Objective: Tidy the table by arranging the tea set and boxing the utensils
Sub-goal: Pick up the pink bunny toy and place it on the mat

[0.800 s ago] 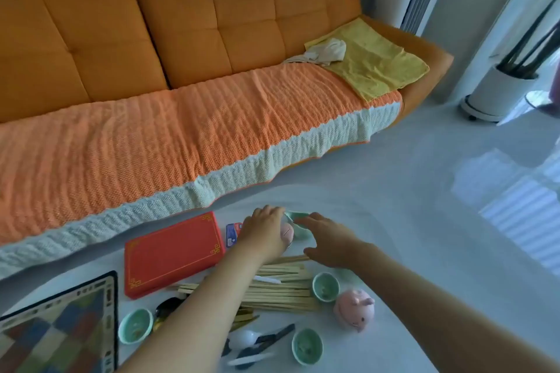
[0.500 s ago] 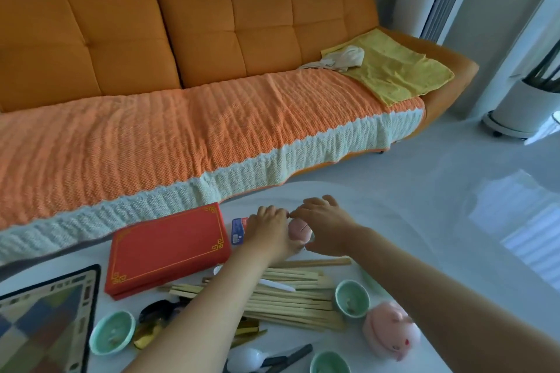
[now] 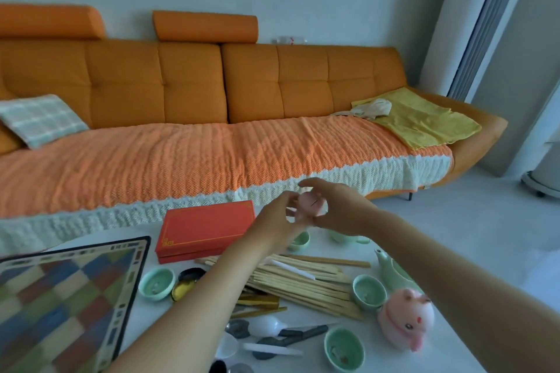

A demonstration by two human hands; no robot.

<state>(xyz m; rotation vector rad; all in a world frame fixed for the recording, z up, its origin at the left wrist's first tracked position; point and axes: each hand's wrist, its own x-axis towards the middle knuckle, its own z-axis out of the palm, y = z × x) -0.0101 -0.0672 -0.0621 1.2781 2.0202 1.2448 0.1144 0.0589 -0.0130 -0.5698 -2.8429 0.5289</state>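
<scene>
My left hand (image 3: 272, 222) and my right hand (image 3: 344, 210) meet above the far side of the white table (image 3: 306, 363), both closed on a small pink piece (image 3: 312, 204) held clear of the surface. Below them lie a pile of wooden chopsticks (image 3: 303, 280), a shut red box (image 3: 206, 227) and several green tea cups, such as one (image 3: 157, 278) on the left and one (image 3: 368, 291) on the right. A green pitcher (image 3: 394, 275) and a pink pig pot (image 3: 406, 318) stand at the right. White and dark spoons (image 3: 263, 327) lie near me.
A patterned tray (image 3: 60, 297) fills the table's left side. Black and gold spoons (image 3: 188, 280) lie beside the left cup. Behind the table runs an orange sofa (image 3: 212, 154) with a knitted cover; the floor is to the right.
Both hands closed on the small pink piece at the table's far side and lifted it off the surface. The view has tilted up and shifted left.
</scene>
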